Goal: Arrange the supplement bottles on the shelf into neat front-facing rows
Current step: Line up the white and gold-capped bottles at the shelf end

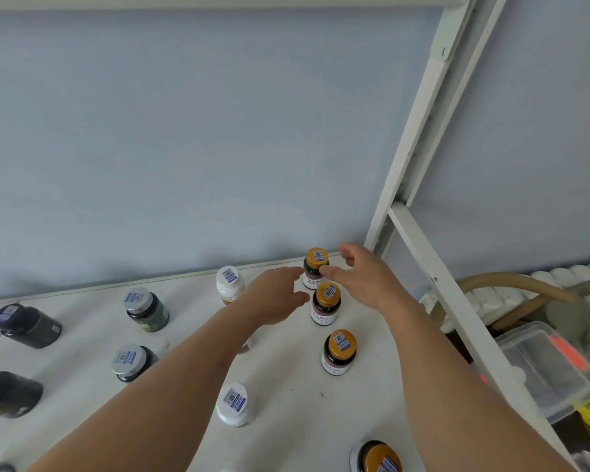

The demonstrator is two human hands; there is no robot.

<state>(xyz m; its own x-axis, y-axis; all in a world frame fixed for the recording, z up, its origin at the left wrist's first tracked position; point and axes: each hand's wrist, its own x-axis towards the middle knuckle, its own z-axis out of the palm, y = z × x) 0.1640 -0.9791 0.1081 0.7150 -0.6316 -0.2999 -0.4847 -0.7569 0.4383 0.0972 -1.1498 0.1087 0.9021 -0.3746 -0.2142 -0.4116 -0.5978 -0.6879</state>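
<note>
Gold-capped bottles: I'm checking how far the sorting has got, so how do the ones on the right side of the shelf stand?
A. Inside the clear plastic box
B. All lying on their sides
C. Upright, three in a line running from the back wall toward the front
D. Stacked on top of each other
C: three gold-capped bottles stand upright one behind another on the shelf, with both hands near the back two.

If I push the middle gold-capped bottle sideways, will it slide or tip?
The middle gold-capped bottle stands upright, squat with a wide base, so it probably slides on the smooth white shelf. A push at the cap might tip it, and being round, it would then roll.
</note>
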